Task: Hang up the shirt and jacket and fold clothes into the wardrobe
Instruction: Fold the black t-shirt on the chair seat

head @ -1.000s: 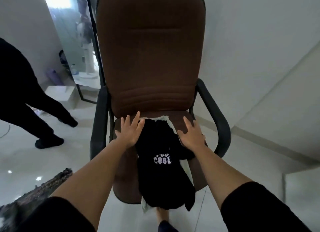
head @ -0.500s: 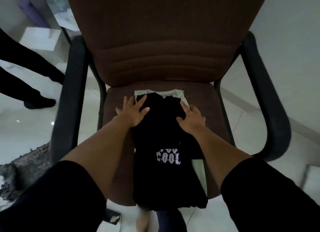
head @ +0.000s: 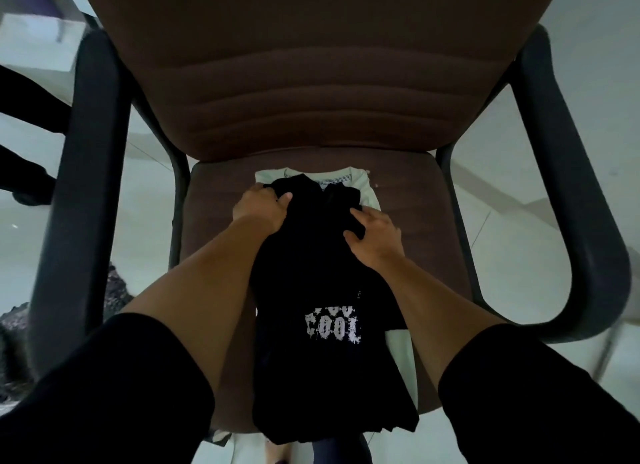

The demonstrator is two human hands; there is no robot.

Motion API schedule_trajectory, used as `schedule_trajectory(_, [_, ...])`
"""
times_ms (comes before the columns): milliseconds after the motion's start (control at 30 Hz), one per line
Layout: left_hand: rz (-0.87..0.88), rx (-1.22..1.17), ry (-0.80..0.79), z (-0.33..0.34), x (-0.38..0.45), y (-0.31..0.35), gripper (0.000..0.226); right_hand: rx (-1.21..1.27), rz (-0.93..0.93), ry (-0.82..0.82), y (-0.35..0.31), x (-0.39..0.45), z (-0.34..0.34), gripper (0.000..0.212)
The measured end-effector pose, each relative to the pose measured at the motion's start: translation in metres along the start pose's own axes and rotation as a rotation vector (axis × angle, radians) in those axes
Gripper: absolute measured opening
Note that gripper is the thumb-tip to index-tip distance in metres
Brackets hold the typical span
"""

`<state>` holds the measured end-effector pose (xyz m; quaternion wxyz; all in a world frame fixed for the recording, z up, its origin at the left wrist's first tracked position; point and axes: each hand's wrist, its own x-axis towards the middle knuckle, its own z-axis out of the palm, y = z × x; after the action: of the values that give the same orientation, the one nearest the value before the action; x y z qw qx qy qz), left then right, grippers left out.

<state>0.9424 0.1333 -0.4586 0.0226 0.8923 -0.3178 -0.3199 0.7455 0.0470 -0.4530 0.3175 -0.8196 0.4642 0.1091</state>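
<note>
Black tee gripped at shoulders by left hand & right hand, prob. for lifting. Pale garment beneath, mid chair seat.

Matt black cloth shirt, ribbed brown fabric chair, glossy floor tiles

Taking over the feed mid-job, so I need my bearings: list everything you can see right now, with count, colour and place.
black T-shirt: one, black with white "COOL" print, on the chair seat, hanging over its front edge.
pale garment: one, whitish, under the black T-shirt.
chair: one, brown seat and back, dark armrests, centre.
rug: one, dark patterned, floor at left.
another person's legs: dark, far left.
left hand: gripping the T-shirt's upper left edge.
right hand: gripping its upper right edge.
sleeves: two, black.
</note>
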Motion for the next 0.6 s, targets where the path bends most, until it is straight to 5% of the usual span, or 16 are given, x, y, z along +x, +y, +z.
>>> schedule_trajectory(167, [-0.033,-0.013,0.218,-0.012,-0.009,-0.003,0.05,0.172,-0.084,0.276,-0.006,-0.005,-0.001,0.039])
schedule_trajectory(367, [0.136,-0.24,0.194,-0.023,-0.025,-0.005,0.009,0.248,-0.092,0.218,-0.02,-0.01,-0.008,0.037])
schedule_trajectory(600, [0.293,-0.06,-0.08,-0.035,-0.058,-0.02,0.057,-0.005,-0.104,-0.099,-0.016,-0.033,-0.023,0.04])
